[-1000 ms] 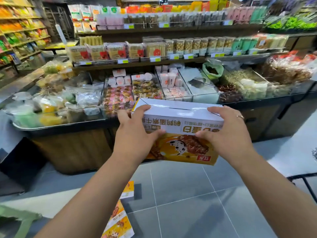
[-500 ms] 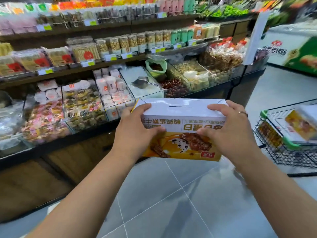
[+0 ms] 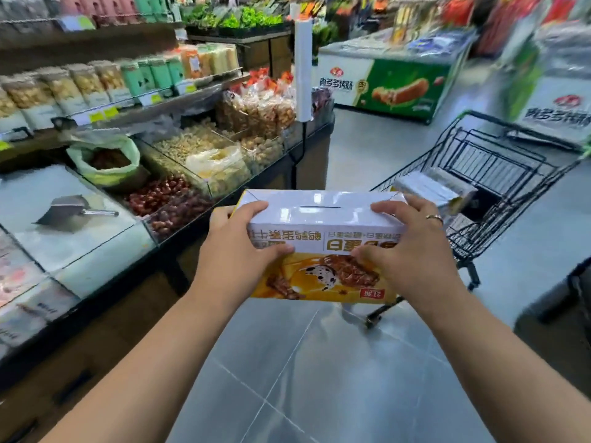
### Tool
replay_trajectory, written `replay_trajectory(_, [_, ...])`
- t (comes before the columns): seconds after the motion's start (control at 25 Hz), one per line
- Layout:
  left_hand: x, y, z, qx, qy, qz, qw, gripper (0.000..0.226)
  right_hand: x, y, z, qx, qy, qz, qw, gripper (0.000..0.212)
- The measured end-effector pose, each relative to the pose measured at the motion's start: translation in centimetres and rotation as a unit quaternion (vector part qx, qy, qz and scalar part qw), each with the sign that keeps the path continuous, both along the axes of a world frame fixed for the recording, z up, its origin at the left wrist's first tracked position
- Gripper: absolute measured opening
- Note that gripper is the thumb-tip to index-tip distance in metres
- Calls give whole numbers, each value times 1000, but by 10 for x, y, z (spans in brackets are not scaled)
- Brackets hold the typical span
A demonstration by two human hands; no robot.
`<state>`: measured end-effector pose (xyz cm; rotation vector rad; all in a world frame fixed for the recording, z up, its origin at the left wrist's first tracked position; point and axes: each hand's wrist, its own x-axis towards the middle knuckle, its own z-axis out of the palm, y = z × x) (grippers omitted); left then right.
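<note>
**Both hands holding a snack box in the shop aisle**

Over the grey tiled floor, the left hand is gripping the left end of the box, with the thumb lying on the printed front side and the fingers curling over the white top. The right hand, which is wearing a ring, is gripping the right end in the same way. The box is hanging in the air between the two hands, with its yellow front side facing the camera and its print standing upside down.

Just behind the right hand a black wire shopping cart is standing, and a similar pack is lying inside it. To the left of the box, clear bins are showing red dried fruits, nuts and a green bag, and a metal scoop is resting on a flat lid. Farther away a white roll is standing on a pole, and behind it a green and white freezer chest is standing across the aisle
</note>
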<state>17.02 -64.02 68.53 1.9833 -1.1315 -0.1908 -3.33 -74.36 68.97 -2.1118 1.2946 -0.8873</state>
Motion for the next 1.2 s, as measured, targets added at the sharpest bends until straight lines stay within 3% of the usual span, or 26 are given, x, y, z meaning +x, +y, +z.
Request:
replay_trajectory(0.32, [3, -185, -4, 35, -34, -135, 990, 73, -19, -123, -19, 12, -36, -133, 990, 58])
replay_trajectory(0.56, [-22, -321, -19, 42, -48, -172, 983, 73, -46, -246, -42, 13, -44, -162, 986, 61])
replay_trajectory(0.84, [-34, -451, -26, 86, -71, -185, 976, 73, -66, -374, -54, 48, -20, -162, 985, 96])
replay_trajectory(1.2, [-14, -613, -76, 160, -80, -285, 942, 68, -50, -488, -111, 79, 12, -249, 965, 86])
